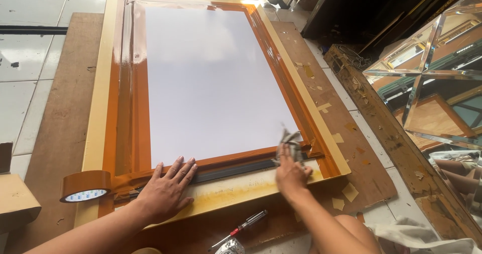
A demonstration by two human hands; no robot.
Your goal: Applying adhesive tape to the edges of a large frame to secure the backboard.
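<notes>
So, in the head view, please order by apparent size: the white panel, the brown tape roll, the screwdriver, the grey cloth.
1. white panel
2. brown tape roll
3. and 4. screwdriver and grey cloth: they look similar, so no ranking; the cloth is bunched under the right hand.

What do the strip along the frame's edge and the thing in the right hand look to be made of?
Brown tape: glossy plastic film, by its glare and the matching roll. Right hand presses a grey rag: soft crumpled cloth, probably.

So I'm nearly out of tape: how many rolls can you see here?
1: a brown tape roll lies at the frame's near-left corner, just left of the left hand. More may be hidden outside the view.
</notes>
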